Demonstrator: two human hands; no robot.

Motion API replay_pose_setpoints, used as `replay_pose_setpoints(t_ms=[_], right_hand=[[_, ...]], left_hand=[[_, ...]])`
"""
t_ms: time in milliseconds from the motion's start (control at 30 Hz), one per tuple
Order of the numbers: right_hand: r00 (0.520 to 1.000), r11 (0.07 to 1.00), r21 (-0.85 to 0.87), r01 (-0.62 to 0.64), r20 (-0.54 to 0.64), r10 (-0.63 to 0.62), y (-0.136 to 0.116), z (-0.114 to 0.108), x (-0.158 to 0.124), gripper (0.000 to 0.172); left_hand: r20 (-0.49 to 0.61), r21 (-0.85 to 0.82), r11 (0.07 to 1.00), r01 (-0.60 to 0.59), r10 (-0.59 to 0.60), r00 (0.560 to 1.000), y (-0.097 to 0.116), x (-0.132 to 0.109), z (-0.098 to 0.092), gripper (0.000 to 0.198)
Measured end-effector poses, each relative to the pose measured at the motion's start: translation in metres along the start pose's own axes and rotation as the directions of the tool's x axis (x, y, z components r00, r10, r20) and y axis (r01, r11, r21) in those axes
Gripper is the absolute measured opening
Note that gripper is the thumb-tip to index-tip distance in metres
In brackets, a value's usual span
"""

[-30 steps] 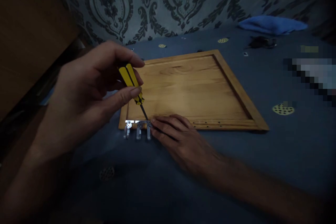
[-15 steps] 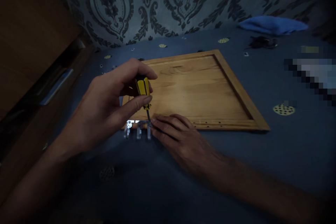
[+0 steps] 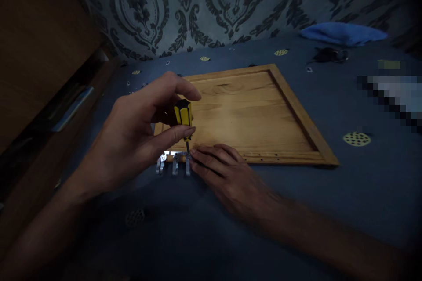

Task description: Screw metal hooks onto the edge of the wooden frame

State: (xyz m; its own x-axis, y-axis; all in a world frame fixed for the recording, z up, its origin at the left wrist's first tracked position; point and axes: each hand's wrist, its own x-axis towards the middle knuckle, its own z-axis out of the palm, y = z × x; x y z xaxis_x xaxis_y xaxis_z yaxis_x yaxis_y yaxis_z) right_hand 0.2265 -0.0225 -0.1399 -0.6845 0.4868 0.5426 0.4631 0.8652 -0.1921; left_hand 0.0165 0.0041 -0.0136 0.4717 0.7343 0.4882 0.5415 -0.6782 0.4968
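A framed wooden panel (image 3: 250, 109) lies flat on a blue patterned cloth (image 3: 346, 175). A metal bracket with three hooks (image 3: 173, 161) sits on its near left edge. My left hand (image 3: 138, 134) is closed round a yellow and black screwdriver (image 3: 183, 116), held nearly upright with its tip at the bracket's right end. My right hand (image 3: 224, 171) lies flat with fingers stretched out, fingertips pressing the frame edge just right of the bracket.
A row of small holes (image 3: 263, 156) runs along the near frame edge. A wooden cabinet (image 3: 36, 52) stands at the left. A blue folded cloth (image 3: 343, 34) and a small dark object (image 3: 329, 55) lie at the far right, by the patterned wall.
My left hand has come down and right with the screwdriver, which has gone from tilted to nearly upright, its tip still at the bracket. My right hand has stayed put.
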Motion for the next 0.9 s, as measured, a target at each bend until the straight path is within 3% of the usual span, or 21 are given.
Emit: replay_pose_setpoints(t_ms=[67, 267, 433, 767, 900], right_hand=[[1.000, 1.000, 0.004, -0.003, 0.000, 0.003, 0.000, 0.001, 0.000, 0.032], [1.000, 1.000, -0.004, 0.013, 0.004, -0.013, 0.001, 0.002, -0.001, 0.035], [1.000, 1.000, 0.021, 0.010, 0.012, -0.010, 0.001, 0.000, -0.001, 0.034], [0.999, 1.000, 0.013, -0.002, 0.036, 0.002, 0.001, -0.002, -0.001, 0.037], [0.999, 1.000, 0.025, -0.008, 0.045, 0.007, 0.002, -0.001, -0.002, 0.039]], left_hand=[[0.030, -0.018, 1.000, 0.018, -0.018, 0.999, 0.001, 0.000, -0.001, 0.023], [0.056, 0.139, 0.990, -0.003, -0.004, 0.998, 0.001, 0.000, 0.000, 0.025], [0.056, 0.039, 0.997, 0.062, -0.064, 0.996, -0.001, 0.000, -0.004, 0.023], [0.247, 0.032, 0.999, -0.022, 0.013, 0.969, 0.000, 0.001, -0.018, 0.029], [0.228, 0.001, 0.999, -0.044, 0.042, 0.973, 0.000, 0.003, -0.024, 0.026]])
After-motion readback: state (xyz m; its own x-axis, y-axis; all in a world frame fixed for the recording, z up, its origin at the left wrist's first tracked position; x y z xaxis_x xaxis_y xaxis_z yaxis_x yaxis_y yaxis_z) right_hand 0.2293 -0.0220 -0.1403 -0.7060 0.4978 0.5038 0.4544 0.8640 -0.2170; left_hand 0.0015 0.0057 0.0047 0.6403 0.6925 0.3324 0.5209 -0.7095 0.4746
